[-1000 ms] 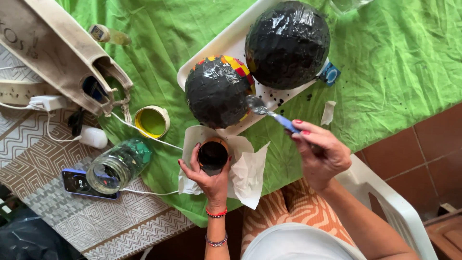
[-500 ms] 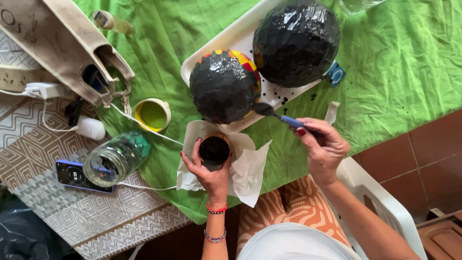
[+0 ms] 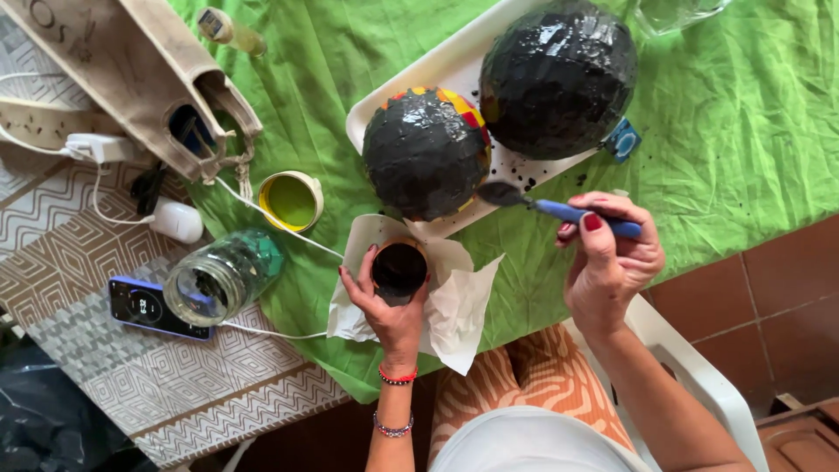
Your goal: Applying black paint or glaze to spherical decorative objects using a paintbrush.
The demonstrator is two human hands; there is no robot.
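The left hand [image 3: 391, 308] grips a small pot of black paint [image 3: 399, 269] just below the white tray [image 3: 411, 87]. The right hand [image 3: 612, 262] pinches a blue-handled brush [image 3: 559, 207], its black tip touching the black-coated ball [image 3: 426, 151].

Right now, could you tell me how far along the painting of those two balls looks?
The larger ball on the white tray looks fully black. The smaller ball is mostly black, with coloured patches left along its upper right edge. The right hand holds the brush beside it, and the left hand steadies the paint pot.
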